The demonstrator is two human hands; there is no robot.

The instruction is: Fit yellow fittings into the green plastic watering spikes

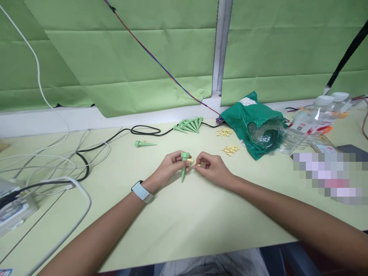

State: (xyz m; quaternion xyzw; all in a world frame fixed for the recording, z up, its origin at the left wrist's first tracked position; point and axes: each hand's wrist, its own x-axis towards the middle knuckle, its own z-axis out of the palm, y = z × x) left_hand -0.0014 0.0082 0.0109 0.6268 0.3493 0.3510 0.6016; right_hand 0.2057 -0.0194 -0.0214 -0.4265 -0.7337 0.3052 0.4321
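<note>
- Head view, looking down at the desk [184,234] from the front edge.
- The left hand [171,168] closes narrowly around a green plastic spike [184,165], which stands point-down with its wide top above the fingers.
- The right hand [212,168] pinches a tiny yellow piece [197,164] between its fingertips, just beside the spike. The two hands nearly touch.
- A watch [141,191] sits on the left wrist.
- Farther up the desk lie a single spike [145,143] and a fan-shaped pile of spikes [189,125].
- Two small heaps of yellow pieces [230,150] lie right of that pile, near a crumpled green bag [244,120] with clear plastic wrap [266,135].
- Clear plastic bottles [309,124] stand at the right, beyond a blurred patch that hides part of the desk.
- A black cable [145,130] and white cables [48,161] trail across the left side, by a plastic box [15,209].
- Green curtains [129,50] hang behind.
</note>
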